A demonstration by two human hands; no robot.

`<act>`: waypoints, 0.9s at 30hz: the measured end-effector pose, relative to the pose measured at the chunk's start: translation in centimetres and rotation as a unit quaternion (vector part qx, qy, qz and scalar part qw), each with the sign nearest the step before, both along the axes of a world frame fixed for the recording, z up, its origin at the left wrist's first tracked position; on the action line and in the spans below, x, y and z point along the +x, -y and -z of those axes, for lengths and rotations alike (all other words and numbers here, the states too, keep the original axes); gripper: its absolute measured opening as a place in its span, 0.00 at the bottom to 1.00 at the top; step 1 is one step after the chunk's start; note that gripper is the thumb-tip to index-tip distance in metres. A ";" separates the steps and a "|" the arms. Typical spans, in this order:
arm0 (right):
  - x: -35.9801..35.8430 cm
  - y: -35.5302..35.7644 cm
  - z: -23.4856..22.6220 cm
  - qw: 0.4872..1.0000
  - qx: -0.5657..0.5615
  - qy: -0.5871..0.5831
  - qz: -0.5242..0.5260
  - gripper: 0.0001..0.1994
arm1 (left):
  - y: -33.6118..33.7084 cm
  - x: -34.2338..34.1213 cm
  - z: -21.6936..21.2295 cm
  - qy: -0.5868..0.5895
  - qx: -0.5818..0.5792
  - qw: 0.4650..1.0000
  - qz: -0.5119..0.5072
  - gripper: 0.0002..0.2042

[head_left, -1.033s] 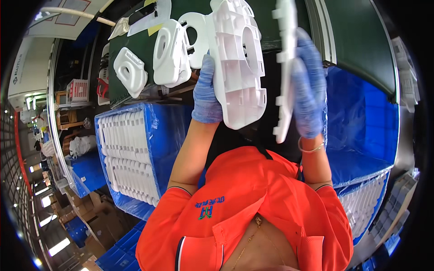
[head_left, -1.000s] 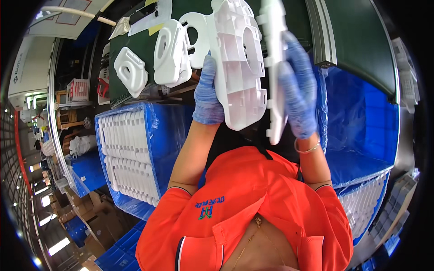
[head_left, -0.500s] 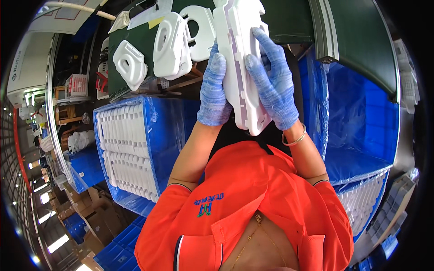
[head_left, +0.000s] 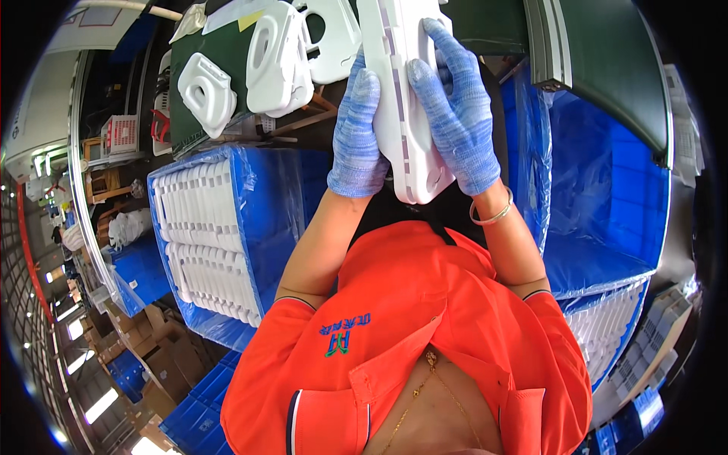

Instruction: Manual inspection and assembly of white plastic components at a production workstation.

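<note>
My left hand (head_left: 358,133), in a blue knit glove, presses the left side of a long white moulded plastic part (head_left: 396,125). The opposite side is gripped by my right hand (head_left: 459,114), gloved alike, its thumb lying along the part and its fingers reaching around it. The part stands edge-on between both palms, showing a slotted seam down its length; its far end runs out of the top of the picture. Beyond my left hand are similar white parts: a small one with an oval opening (head_left: 207,95), a longer one (head_left: 277,64), and one with a round hole (head_left: 335,42).
A green worktop (head_left: 236,42) carries the loose parts. At left stands a blue plastic-lined crate (head_left: 277,197) packed with rows of white parts. A lined blue bin (head_left: 599,182) is at right, above another crate of white parts (head_left: 607,326). A metal-edged green surface (head_left: 614,68) juts in.
The view has shifted, so the worktop, crates and my hands sit higher in the picture. Both hands keep much the same hold on the white part.
</note>
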State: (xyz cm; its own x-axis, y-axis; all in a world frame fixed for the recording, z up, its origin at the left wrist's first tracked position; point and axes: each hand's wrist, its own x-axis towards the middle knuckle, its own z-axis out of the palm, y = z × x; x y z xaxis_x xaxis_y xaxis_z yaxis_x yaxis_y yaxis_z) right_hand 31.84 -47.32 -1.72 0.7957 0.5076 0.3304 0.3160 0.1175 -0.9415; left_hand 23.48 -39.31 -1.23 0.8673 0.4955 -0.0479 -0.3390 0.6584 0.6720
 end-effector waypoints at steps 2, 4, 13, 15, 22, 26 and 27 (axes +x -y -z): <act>-0.2 0.1 -0.1 0.999 -0.022 0.025 0.014 0.26 | -0.1 0.0 0.0 -0.012 0.015 1.000 -0.010 0.28; -0.2 0.0 0.4 0.998 -0.009 0.051 0.020 0.26 | -0.1 -0.1 0.2 -0.026 0.028 0.999 -0.017 0.28; -0.1 0.2 -0.3 0.993 -0.066 0.092 0.019 0.25 | -0.1 0.1 0.2 -0.001 0.022 1.000 -0.007 0.27; 0.0 0.3 -0.5 0.993 -0.076 0.090 0.001 0.25 | -0.1 0.1 0.3 -0.014 0.047 0.998 -0.035 0.27; -0.7 0.7 -1.1 0.986 -0.126 0.112 0.011 0.26 | -0.5 -0.1 -0.1 -0.037 0.142 0.989 0.000 0.36; -0.5 0.6 -0.9 0.986 -0.117 0.116 0.006 0.25 | -0.6 0.1 0.4 -0.035 0.115 0.993 -0.015 0.37; -0.5 0.6 -0.8 0.986 -0.118 0.116 0.002 0.25 | -0.6 0.1 0.4 -0.028 0.135 0.990 -0.013 0.37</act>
